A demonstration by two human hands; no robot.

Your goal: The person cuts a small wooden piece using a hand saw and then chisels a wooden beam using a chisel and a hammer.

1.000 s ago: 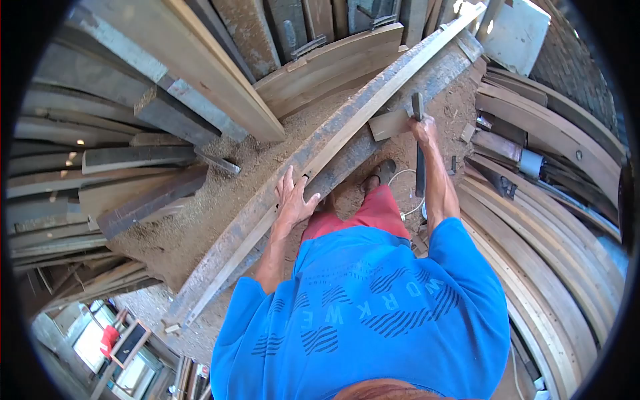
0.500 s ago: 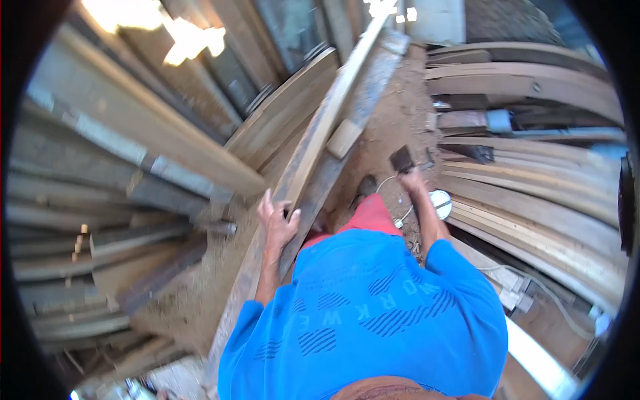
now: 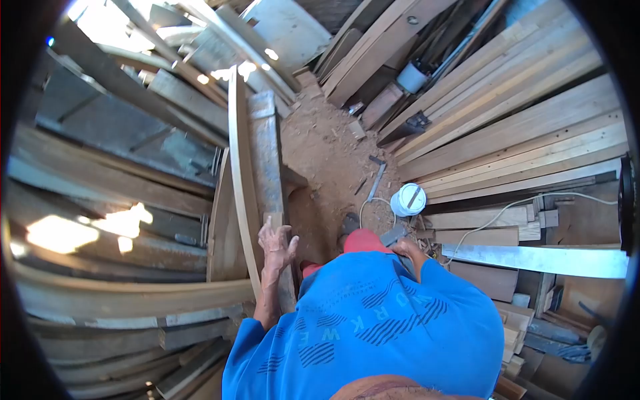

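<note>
My left hand (image 3: pixel 275 245), fingers spread, is over the near end of a small wood block (image 3: pixel 273 219). The block lies on a worn grey plank (image 3: pixel 267 150), beside a long pale board (image 3: pixel 241 160). Something small and dark shows by the thumb, too unclear to name. Low on the right, close to my body, my right hand (image 3: pixel 407 248) is closed round a tool with a flat grey head (image 3: pixel 393 235); my shirt hides most of its handle.
A white bucket (image 3: pixel 408 199) stands right of my feet, with a cable (image 3: pixel 363 208) beside it. A hammer-like tool (image 3: pixel 378 181) lies on the dirt floor (image 3: pixel 313 143). Stacked boards (image 3: pixel 520 127) line the right; more timber (image 3: pixel 120 187) leans at the left.
The view has swung to the right. My right hand has drawn the tool back from the wood block toward my body. My left hand has shifted from the long board to beside the block.
</note>
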